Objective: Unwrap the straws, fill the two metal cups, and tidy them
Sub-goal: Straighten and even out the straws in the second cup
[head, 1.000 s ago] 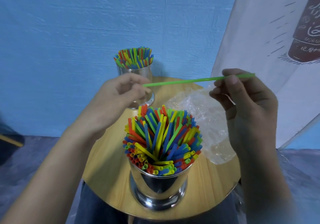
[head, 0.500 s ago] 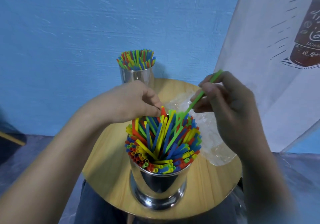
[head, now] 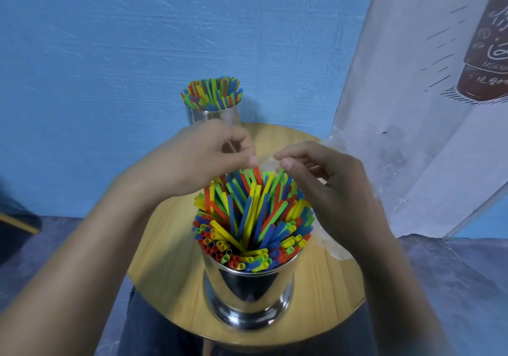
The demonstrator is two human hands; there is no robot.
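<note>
Where straws (head: 253,218) fill cup (head: 247,292), left hand (head: 198,160), right hand (head: 330,179) hover

Left hand (head: 209,157) and right hand (head: 324,188), both curled, meet over straws (head: 253,218) packed in the near metal cup (head: 247,289) on the bench (head: 165,262).

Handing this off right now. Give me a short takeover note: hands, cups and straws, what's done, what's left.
Left hand: fingers curled at the straw tops of the near shiny metal cup; grip unclear.
Right hand: fingertips at a green plastic straw standing in that cup; grip unclear.
Far metal cup: full of coloured straws, at the back of the round wooden table.
Crumpled clear plastic wrapper: behind the right hand.
Done: both cups filled.
Left: level the near cup's uneven straws, clear the wrapper.
</note>
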